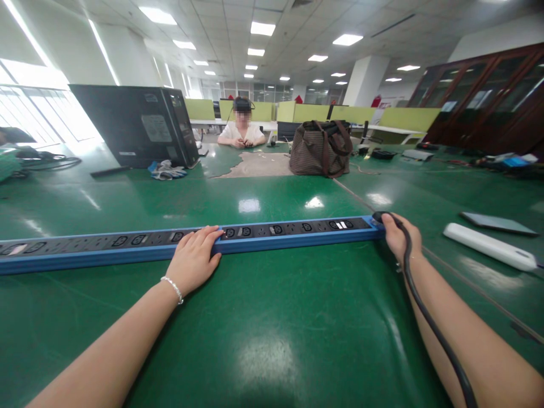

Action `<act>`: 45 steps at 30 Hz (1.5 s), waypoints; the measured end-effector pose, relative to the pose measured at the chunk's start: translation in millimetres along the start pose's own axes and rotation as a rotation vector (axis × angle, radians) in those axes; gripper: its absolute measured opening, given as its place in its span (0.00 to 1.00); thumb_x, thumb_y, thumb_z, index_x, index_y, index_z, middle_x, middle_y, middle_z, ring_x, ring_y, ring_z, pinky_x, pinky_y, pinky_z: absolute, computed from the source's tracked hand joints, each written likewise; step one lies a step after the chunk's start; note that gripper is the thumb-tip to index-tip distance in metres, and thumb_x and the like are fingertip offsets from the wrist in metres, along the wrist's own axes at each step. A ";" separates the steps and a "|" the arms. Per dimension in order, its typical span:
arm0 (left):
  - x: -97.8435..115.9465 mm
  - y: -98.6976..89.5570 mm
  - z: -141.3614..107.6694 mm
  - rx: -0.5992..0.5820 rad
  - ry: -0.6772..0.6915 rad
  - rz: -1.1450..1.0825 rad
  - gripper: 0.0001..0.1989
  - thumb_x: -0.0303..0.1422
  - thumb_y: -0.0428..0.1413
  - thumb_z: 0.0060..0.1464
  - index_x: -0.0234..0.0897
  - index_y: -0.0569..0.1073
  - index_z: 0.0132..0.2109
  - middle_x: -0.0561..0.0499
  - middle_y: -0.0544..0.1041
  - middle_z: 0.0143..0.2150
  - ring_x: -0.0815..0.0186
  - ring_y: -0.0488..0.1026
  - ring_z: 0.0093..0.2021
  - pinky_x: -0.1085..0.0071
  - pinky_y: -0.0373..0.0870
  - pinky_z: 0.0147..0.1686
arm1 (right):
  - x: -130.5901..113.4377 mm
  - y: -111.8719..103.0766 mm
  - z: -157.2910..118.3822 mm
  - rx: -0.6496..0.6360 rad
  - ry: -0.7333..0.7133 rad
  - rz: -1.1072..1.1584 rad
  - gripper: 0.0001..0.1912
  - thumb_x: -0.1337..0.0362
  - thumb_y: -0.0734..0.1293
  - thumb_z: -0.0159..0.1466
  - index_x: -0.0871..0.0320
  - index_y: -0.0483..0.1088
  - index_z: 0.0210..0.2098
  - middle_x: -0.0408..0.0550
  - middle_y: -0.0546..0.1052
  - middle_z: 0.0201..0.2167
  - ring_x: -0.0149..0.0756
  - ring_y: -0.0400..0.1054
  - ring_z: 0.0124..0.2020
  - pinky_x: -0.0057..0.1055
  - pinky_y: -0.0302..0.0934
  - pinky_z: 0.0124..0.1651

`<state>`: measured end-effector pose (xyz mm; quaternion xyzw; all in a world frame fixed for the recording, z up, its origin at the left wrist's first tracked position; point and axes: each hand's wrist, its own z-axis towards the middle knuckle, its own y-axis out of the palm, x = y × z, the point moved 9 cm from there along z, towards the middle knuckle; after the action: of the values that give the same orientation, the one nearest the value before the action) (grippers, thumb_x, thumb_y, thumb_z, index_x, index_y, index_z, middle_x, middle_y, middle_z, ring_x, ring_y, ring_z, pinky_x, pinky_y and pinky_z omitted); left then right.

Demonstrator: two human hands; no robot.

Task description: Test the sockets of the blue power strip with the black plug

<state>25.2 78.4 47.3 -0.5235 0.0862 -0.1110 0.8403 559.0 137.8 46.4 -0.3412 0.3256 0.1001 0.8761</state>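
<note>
A long blue power strip (293, 242) with black sockets lies across the green table, running out past the left edge. My left hand (195, 258) rests over its middle, fingers closed round the far and near sides. At the strip's right end, my right hand (399, 238) grips the end of a thick black cable (429, 317) where it meets the strip. The cable runs back over my right forearm. My right fingers partly hide the joint between cable and strip.
On the green table (272, 317) stand a black computer case (131, 124), gloves (166, 170) and a brown bag (318, 148). A white power strip (488, 246) and a flat grey object (499, 222) lie right. Across the table sits a person (241, 133).
</note>
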 end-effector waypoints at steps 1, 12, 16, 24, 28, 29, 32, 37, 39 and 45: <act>-0.2 -0.1 0.1 0.001 -0.001 -0.003 0.24 0.34 0.49 0.52 0.41 0.62 0.57 0.47 0.65 0.60 0.58 0.61 0.59 0.57 0.54 0.59 | -1.0 -0.5 -0.2 -0.003 0.004 -0.008 0.20 0.47 0.61 0.57 0.53 0.74 0.37 0.47 0.77 0.37 0.44 0.68 0.43 0.40 0.61 0.47; 0.5 -1.1 -0.2 -0.003 -0.004 -0.008 0.24 0.34 0.48 0.52 0.41 0.62 0.57 0.47 0.65 0.60 0.58 0.62 0.59 0.57 0.54 0.58 | -24.0 5.8 -7.5 -0.115 -0.099 -0.158 0.22 0.50 0.58 0.59 0.56 0.74 0.40 0.52 0.76 0.40 0.47 0.67 0.43 0.41 0.60 0.47; 1.6 -0.8 -0.6 -0.013 0.002 0.020 0.24 0.34 0.48 0.53 0.39 0.61 0.57 0.46 0.65 0.60 0.58 0.61 0.59 0.57 0.53 0.59 | -25.6 7.9 -7.2 -0.124 -0.138 -0.208 0.22 0.51 0.57 0.59 0.56 0.74 0.41 0.53 0.76 0.40 0.49 0.65 0.47 0.43 0.58 0.51; 0.8 -1.2 -0.4 -0.009 -0.001 0.015 0.24 0.34 0.48 0.53 0.40 0.62 0.57 0.47 0.66 0.60 0.59 0.61 0.60 0.57 0.53 0.59 | -12.0 13.1 -8.7 -0.160 -0.129 -0.289 0.26 0.50 0.55 0.61 0.57 0.72 0.48 0.55 0.73 0.48 0.52 0.58 0.57 0.46 0.55 0.55; 0.9 -0.6 -0.2 -0.014 0.004 0.007 0.24 0.35 0.48 0.53 0.40 0.62 0.57 0.46 0.66 0.60 0.58 0.61 0.59 0.57 0.54 0.59 | -10.7 12.5 -6.7 -0.146 -0.114 -0.269 0.26 0.49 0.57 0.60 0.57 0.71 0.50 0.56 0.72 0.49 0.53 0.58 0.57 0.47 0.55 0.55; 0.5 -0.3 -0.1 -0.017 0.000 0.007 0.24 0.35 0.48 0.53 0.41 0.62 0.57 0.47 0.66 0.60 0.58 0.61 0.60 0.57 0.54 0.59 | -10.5 11.2 -6.1 -0.130 -0.102 -0.263 0.26 0.49 0.58 0.59 0.57 0.71 0.50 0.57 0.72 0.50 0.53 0.59 0.57 0.47 0.55 0.55; -0.7 0.6 0.1 -0.025 -0.006 0.011 0.24 0.35 0.48 0.53 0.40 0.62 0.57 0.47 0.65 0.60 0.59 0.61 0.60 0.57 0.53 0.59 | -12.5 8.3 -6.5 -0.094 -0.099 -0.245 0.25 0.50 0.59 0.59 0.56 0.71 0.50 0.56 0.71 0.51 0.53 0.59 0.56 0.48 0.55 0.55; -1.5 0.7 0.2 -0.015 -0.005 -0.013 0.24 0.36 0.48 0.52 0.41 0.62 0.57 0.47 0.66 0.60 0.58 0.62 0.59 0.57 0.54 0.59 | -15.3 7.1 -10.3 -0.093 -0.140 -0.225 0.26 0.50 0.59 0.59 0.57 0.70 0.51 0.57 0.69 0.54 0.53 0.58 0.57 0.50 0.55 0.55; -0.8 0.1 0.1 -0.012 -0.004 -0.012 0.24 0.35 0.48 0.52 0.41 0.62 0.57 0.47 0.66 0.60 0.58 0.61 0.59 0.57 0.53 0.59 | -13.5 7.7 -11.5 -0.098 -0.138 -0.225 0.26 0.50 0.58 0.60 0.57 0.69 0.52 0.57 0.67 0.55 0.53 0.58 0.58 0.49 0.55 0.56; 0.9 -0.7 -0.3 -0.009 0.002 -0.003 0.24 0.34 0.49 0.53 0.40 0.62 0.57 0.47 0.65 0.60 0.59 0.61 0.60 0.58 0.54 0.59 | -12.7 8.1 -15.1 -0.078 -0.112 -0.237 0.25 0.51 0.57 0.61 0.57 0.70 0.51 0.56 0.69 0.54 0.51 0.59 0.57 0.48 0.55 0.56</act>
<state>25.9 77.6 47.8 -0.5272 0.0867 -0.1123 0.8378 538.4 134.5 41.8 -0.4050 0.2295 0.0276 0.8846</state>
